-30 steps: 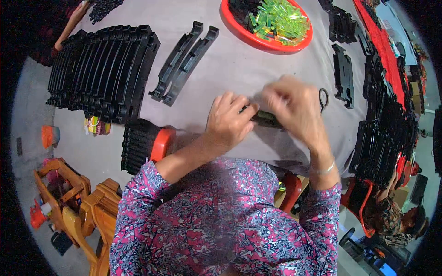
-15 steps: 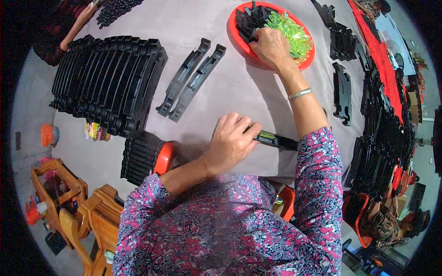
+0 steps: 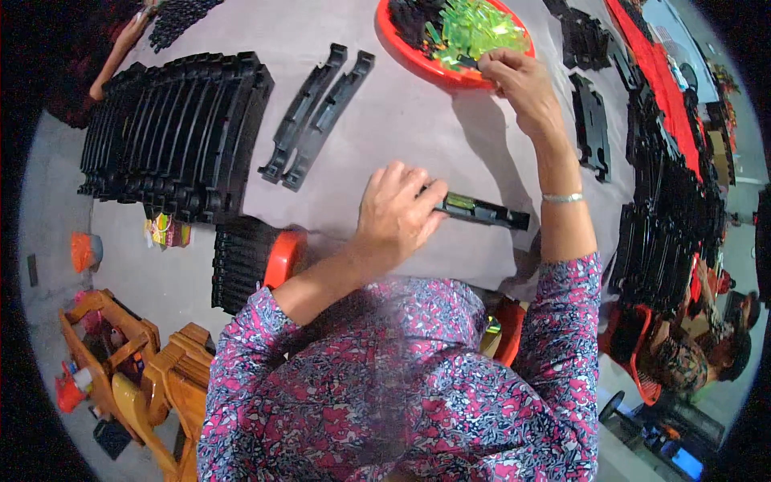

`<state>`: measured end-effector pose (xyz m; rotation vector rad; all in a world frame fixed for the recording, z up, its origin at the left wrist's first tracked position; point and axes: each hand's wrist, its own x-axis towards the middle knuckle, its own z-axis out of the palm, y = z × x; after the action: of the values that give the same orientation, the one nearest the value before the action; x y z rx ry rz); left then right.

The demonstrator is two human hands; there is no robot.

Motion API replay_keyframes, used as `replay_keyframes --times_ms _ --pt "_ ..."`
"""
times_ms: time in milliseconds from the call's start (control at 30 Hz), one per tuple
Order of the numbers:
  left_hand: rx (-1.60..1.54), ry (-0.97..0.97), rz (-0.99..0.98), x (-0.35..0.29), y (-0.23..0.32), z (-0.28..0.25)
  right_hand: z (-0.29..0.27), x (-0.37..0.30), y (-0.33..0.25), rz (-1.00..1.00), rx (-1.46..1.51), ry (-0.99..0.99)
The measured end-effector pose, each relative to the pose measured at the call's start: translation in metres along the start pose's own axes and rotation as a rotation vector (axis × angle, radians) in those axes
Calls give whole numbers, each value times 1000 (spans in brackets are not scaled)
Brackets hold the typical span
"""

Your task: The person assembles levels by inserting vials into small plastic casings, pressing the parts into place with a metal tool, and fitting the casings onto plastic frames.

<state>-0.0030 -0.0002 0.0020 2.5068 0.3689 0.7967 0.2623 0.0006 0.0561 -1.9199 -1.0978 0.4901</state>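
My left hand (image 3: 397,215) is closed around the left end of a black plastic strip (image 3: 494,214) at the near table edge. A clear green insert (image 3: 461,201) sits in the strip's slot beside my fingers. My right hand (image 3: 524,87) is pinched at the near right rim of a red bowl (image 3: 430,74). A small dark piece shows by its fingertips, but I cannot tell whether they hold it. Heaped in the bowl are clear green tubes (image 3: 488,30) and small black pieces (image 3: 411,22). Two longer black strips (image 3: 331,120) lie side by side further left.
A long row of stacked black strips (image 3: 177,136) fills the table's left side. More black parts (image 3: 590,124) and a red cloth (image 3: 662,88) lie to the right. Another person's arm (image 3: 120,52) reaches in at far left. Wooden chairs (image 3: 173,361) stand at lower left.
My right hand has lifted from the middle of the bowl to its near right rim. My left hand still grips the strip. The whole view has shifted slightly.
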Motion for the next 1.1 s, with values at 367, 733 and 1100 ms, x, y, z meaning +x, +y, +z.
replay_keyframes --times_ms 367,733,1100 --pt "-104 37 -9 11 4 -25 -23 -176 -18 187 136 1" --pt "-418 -34 2 22 34 -26 -7 -199 -33 -122 55 25" --pt "-544 -56 -173 16 45 -31 17 -209 -24 33 288 223"
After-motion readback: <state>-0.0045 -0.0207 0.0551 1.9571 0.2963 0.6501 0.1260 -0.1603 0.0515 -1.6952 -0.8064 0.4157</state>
